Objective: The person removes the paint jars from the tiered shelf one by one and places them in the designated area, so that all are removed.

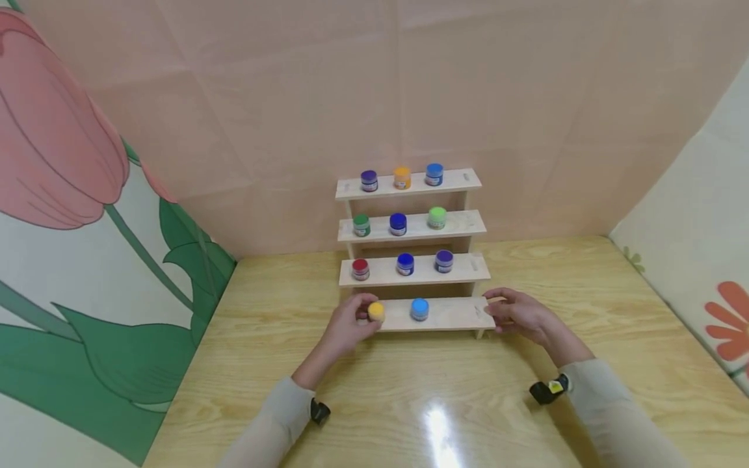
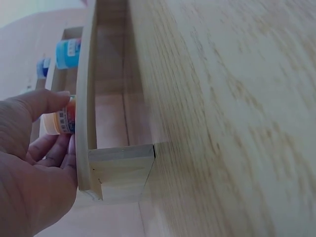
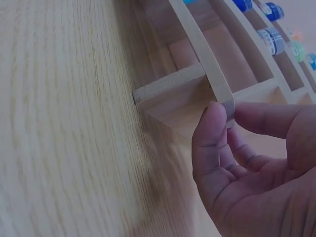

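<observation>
The left hand [image 1: 350,325], its grip pinched on the yellow jar [image 1: 376,311] at the left end of the bottom shelf [image 1: 449,314], should handle it gently and upright, while the right hand [image 1: 519,314] (pinching the right end) steadies that shelf.

No readable text (jar labels [image 2: 63,120] too small, blurred)

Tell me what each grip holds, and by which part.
Left grip: yellow-lidded jar, by its sides. Right grip: lowest shelf, by its right end.
</observation>
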### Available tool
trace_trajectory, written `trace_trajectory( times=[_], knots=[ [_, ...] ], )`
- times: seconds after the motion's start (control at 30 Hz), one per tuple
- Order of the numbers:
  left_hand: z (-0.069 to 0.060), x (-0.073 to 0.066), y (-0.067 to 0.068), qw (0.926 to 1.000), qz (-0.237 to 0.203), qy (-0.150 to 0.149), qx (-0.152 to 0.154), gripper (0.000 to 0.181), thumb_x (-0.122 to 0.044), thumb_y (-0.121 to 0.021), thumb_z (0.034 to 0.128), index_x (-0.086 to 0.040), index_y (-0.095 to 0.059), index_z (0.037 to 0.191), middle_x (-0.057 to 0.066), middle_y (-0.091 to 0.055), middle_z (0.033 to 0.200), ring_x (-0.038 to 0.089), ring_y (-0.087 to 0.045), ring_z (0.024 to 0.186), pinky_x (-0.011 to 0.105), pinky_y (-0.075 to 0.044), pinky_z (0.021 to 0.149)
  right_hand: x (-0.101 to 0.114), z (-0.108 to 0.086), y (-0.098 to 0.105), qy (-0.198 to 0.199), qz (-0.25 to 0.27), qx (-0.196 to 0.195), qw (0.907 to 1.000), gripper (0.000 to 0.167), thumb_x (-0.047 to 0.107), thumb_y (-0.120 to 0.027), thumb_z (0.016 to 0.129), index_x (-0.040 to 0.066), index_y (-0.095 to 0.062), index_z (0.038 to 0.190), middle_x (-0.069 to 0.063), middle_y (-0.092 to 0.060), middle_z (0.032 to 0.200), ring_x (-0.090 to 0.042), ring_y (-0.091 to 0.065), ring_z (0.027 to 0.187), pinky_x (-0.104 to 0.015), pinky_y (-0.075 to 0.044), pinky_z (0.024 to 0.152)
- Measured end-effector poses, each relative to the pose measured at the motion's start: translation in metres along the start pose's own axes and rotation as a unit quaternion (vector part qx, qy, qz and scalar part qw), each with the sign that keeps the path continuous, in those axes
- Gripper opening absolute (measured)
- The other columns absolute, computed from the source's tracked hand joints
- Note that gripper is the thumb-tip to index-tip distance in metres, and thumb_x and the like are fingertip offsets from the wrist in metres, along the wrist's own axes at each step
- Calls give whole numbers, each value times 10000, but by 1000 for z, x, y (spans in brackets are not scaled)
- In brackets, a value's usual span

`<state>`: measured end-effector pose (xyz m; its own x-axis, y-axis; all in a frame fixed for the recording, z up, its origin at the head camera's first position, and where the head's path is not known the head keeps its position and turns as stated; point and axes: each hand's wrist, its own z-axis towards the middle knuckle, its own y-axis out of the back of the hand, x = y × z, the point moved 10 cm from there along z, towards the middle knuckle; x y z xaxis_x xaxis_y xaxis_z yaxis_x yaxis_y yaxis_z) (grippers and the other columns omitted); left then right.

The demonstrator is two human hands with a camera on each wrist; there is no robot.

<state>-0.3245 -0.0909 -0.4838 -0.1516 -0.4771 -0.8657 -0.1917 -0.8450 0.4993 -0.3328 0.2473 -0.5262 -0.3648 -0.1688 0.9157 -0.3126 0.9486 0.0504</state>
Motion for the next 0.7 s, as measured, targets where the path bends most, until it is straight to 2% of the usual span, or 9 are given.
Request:
trace_trajectory(
  times=[0.13, 0.23, 0.47, 0.63, 0.7],
  knots=[
    [1, 2, -1, 9997, 101, 210, 32, 449, -118, -782, 875, -105, -608, 1289, 49, -619, 1197, 203, -621, 1079, 343, -559, 950, -1, 0, 0, -37, 99, 13, 9999, 393, 115, -612, 1007, 42, -440, 1353, -24, -549, 937, -148, -569, 811, -274, -576, 696],
    [0, 2, -1, 9997, 94, 246, 26, 428, -117, -780, 878, -111, -616, 1274, 49, -618, 1192, 204, -621, 1074, 347, -560, 949, -3, 0, 1, -84, 186, -18, 9998, 364, 111, -615, 1004, 61, -463, 1331, -24, -555, 940, -147, -575, 809, -270, -578, 693],
    [-3, 0, 5, 9999, -89, 80, -103, 416, -103, -792, 860, -112, -631, 1243, 48, -616, 1180, 202, -629, 1072, 320, -563, 947, -4, 1, 1, -129, 227, 6, 9997, 372, 126, -622, 1003, 76, -467, 1338, -22, -555, 964, -142, -584, 823, -269, -585, 703],
    [-9, -1, 17, 9991, -254, -157, -301, 407, -65, -794, 849, -94, -644, 1226, 76, -619, 1172, 224, -641, 1064, 280, -571, 924, -5, 1, 1, -135, 317, 20, 9994, 374, 129, -644, 992, 90, -482, 1327, -22, -561, 969, -137, -594, 825, -266, -587, 697],
    [-12, 0, 23, 9987, -311, -157, -374, 412, -53, -793, 847, -94, -646, 1230, 81, -619, 1180, 232, -635, 1080, 285, -570, 930, -5, 2, 1, -132, 353, 34, 9993, 375, 128, -647, 990, 92, -484, 1326, -23, -565, 974, -137, -597, 824, -265, -587, 693]
  ],
)
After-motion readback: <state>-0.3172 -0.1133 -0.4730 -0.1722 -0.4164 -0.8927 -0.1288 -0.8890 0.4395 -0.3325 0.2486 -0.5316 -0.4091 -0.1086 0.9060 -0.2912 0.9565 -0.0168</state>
